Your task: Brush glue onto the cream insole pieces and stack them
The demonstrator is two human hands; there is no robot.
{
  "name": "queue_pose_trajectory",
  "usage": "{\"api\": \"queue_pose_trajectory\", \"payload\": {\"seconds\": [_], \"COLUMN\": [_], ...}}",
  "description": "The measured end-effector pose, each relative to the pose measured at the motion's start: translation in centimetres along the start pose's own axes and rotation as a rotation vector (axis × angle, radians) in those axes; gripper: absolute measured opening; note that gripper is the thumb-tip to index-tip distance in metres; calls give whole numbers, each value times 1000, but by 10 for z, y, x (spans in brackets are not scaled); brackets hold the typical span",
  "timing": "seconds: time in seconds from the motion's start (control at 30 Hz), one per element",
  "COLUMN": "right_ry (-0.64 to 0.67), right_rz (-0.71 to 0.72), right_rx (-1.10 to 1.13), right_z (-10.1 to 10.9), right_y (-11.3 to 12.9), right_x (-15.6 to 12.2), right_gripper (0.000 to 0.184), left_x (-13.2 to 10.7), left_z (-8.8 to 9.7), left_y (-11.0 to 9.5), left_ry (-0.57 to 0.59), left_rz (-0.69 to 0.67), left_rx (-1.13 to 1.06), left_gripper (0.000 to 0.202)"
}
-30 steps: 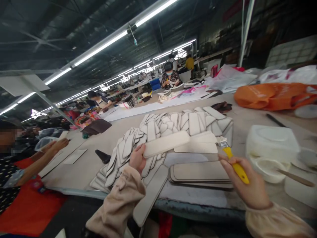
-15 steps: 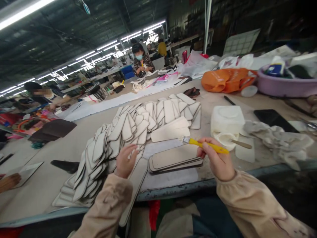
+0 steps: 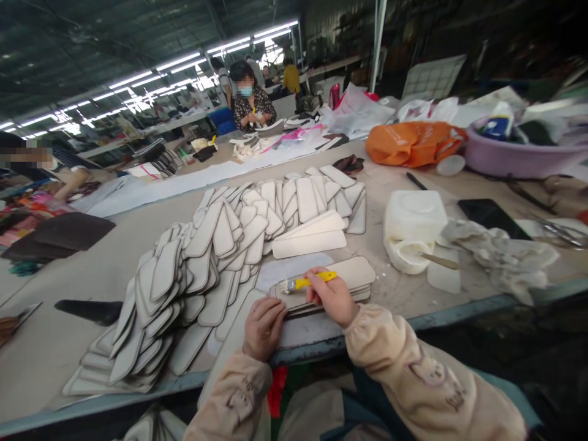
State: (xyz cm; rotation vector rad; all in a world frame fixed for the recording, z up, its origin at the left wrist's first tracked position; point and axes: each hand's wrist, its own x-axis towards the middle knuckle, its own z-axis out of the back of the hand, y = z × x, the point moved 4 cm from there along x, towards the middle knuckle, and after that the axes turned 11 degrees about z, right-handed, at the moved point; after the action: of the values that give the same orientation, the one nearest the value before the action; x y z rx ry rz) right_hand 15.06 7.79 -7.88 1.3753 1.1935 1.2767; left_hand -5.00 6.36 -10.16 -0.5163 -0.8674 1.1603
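Brush (image 3: pixel 307 283) on stack (image 3: pixel 353 275); spread pieces (image 3: pixel 215 245) left (tub (image 3: pixel 413 214) right).

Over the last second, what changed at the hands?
Left hand let go of the long beige oval panel, now lying on the spread grey pieces, and dropped back to the table edge. Right hand lowered the yellow-handled brush onto the flat grey panel stack. Brush grip, white plastic tub unchanged.

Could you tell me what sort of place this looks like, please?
Probably a shoe factory floor: a long worktable, fanned piles of cut insole-like pieces, and a yellow brush in the right hand.
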Motion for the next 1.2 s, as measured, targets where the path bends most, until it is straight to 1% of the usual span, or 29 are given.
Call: {"api": "queue_pose_trajectory", "payload": {"seconds": [0.1, 0.17, 0.23, 0.33, 0.43, 0.5, 0.53, 0.6, 0.67, 0.7, 0.77, 0.83, 0.97, 1.07, 1.13, 1.2], "right_ry": [-13, -33, -76, -164, -246, -286, -295, -277, -209, -159, -46, 60, 198, 263, 271, 239], "right_rz": [-1, 10, 18, 45, 96, 168, 227, 382, 495, 516, 501, 488, 548, 592, 591, 540], "right_rx": [-143, -271, -401, -601, -840, -1028, -1123, -1289, -1431, -1498, -1607, -1634, -1494, -1372, -1283, -1131], "right_z": [4, 17, 37, 76, 110, 122, 123, 115, 96, 85, 60, 36, -5, -28, -37, -36], "right_y": [2, 9, 17, 31, 42, 47, 50, 54, 52, 50, 44, 40, 41, 43, 45, 48], "right_x": [1, 1, 0, -4, -13, -21, -26, -34, -41, -43, -46, -49, -55, -58, -57, -53], "right_gripper": [34, 35, 34, 30, 31, 29, 28, 26, 21, 17, 12, 11, 8, 5, 7, 12], "left_x": [0, 0, 0, 0, -1, -2, -2, -3, -3, -3, -3, -2, -2, -2, -3, -4], "left_z": [-1, -1, -1, -1, -2, -2, -2, -2, -2, -2, -2, -1, 0, 0, 0, 1], "left_y": [3, 3, 2, 1, -2, -4, -5, -6, -6, -5, -4, -4, -5, -4, -4, -3], "left_ry": [-5, -9, -17, -44, -62, -75, -86, -103, -101, -93, -86, -89, -86, -87, -86, -80], "left_rz": [45, 38, 9, -42, -139, -210, -238, -273, -276, -267, -244, -231, -250, -246, -224, -188], "left_rx": [-52, -48, -17, 37, 107, 147, 161, 177, 182, 182, 174, 155, 119, 114, 110, 104], "left_gripper": [20, 18, 18, 17, 18, 20, 21, 22, 21, 19, 17, 16, 20, 22, 20, 19]}}
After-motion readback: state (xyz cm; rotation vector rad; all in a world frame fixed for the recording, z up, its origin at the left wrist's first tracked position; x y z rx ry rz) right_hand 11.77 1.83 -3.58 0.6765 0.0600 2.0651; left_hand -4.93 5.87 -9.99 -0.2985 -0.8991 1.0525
